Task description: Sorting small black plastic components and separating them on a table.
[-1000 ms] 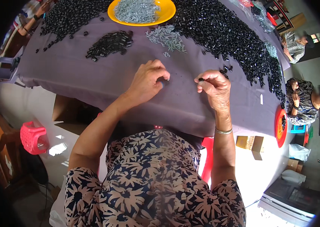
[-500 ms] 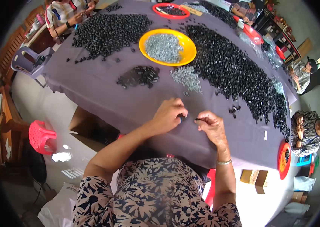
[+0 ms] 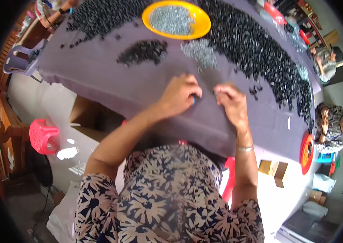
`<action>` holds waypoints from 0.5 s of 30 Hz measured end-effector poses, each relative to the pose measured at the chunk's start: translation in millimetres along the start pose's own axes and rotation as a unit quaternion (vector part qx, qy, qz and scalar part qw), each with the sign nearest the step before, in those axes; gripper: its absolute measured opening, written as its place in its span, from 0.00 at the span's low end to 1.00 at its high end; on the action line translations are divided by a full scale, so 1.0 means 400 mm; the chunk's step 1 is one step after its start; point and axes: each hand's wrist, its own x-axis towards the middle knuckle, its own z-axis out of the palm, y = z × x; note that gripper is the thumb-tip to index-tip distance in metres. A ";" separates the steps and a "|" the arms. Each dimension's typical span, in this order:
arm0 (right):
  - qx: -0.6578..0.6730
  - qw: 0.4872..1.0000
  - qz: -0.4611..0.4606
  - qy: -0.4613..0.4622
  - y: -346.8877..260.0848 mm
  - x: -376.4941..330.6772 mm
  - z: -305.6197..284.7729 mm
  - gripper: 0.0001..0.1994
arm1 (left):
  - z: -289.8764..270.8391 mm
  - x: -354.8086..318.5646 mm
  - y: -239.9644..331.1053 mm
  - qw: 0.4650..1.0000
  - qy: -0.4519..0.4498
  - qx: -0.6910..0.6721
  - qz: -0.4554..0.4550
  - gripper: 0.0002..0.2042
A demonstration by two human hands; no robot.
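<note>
My left hand (image 3: 180, 96) is curled above the near part of the cloth-covered table, closed round something mostly hidden; a small dark and blue bit shows at its fingers. A short gap to the right, my right hand (image 3: 233, 102) pinches thumb and fingertips together on something tiny, too blurred to name. Beyond the hands lie a loose heap of small silvery pieces (image 3: 200, 53), which look like screws or pins, and a small heap of black pieces (image 3: 143, 52). A yellow bowl (image 3: 202, 29) full of the same silvery pieces stands farther back.
A broad bank of black pieces (image 3: 256, 56) runs along the right, and a pile of black round pieces (image 3: 102, 18) lies back left. An orange-red bowl (image 3: 306, 156) sits at the right table edge. Other people (image 3: 329, 117) sit around. A pink stool (image 3: 43, 135) stands left.
The view has tipped, so the table and both hands appear higher up. The black piece seen in my right fingertips before is not visible now. My hands are slightly farther apart.
</note>
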 end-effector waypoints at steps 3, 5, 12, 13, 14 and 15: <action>0.062 0.998 0.008 0.003 -0.025 0.019 0.023 0.05 | -0.026 0.021 0.014 1.000 0.019 0.020 0.003 0.13; 0.065 0.997 0.028 0.010 -0.002 0.027 0.035 0.05 | -0.016 0.023 0.003 0.999 0.027 0.016 -0.003 0.11; -0.018 0.996 -0.090 -0.009 0.020 0.011 0.052 0.06 | 0.006 0.015 0.003 0.999 0.024 0.023 -0.008 0.11; -0.017 0.996 -0.089 -0.009 0.017 0.005 0.054 0.06 | 0.008 0.011 0.007 0.999 0.023 0.022 -0.009 0.10; -0.034 0.995 -0.097 -0.007 0.012 0.001 0.055 0.07 | 0.008 0.008 0.010 0.999 0.022 0.022 -0.009 0.10; -0.052 0.993 -0.106 -0.004 0.006 0.000 0.055 0.07 | 0.006 0.006 0.011 0.999 0.023 0.023 -0.009 0.10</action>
